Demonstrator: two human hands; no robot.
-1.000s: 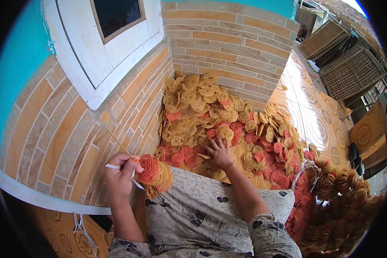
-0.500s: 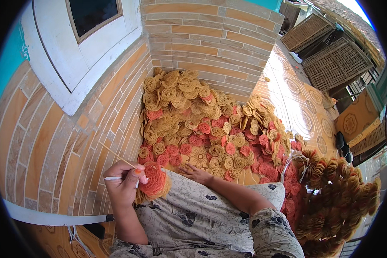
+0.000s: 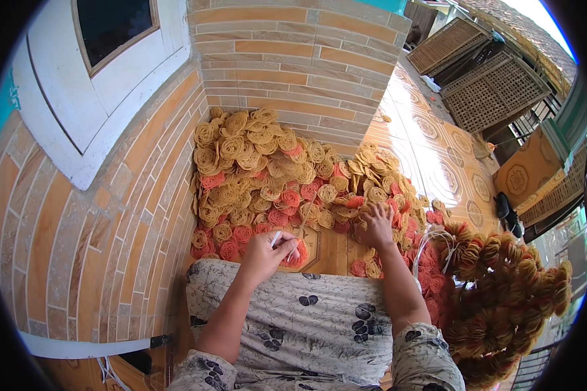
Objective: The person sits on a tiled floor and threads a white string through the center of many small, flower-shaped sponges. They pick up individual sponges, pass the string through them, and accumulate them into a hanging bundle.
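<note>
Beside the heap, my left hand is closed in a pinch around a thin stick, with a white strip showing at the fingers. A coral-red coil of fine strands hangs just below these fingers, next to my lap. My right hand reaches down with fingers spread onto flat round coils at the heap's near right. It touches them, but no coil shows in its grip. Tan coils of noodle-like strands make up most of the heap, mixed with coral-red ones.
Bundled coils stand at my right, beside looped white strings. A tiled wall backs the heap, and a white door is at the left. Woven panels and dark shoes lie farther right.
My left hand has moved right and forward, from above my lap to the heap's edge. My right hand has moved right, onto the coils. The view has shifted slightly.
</note>
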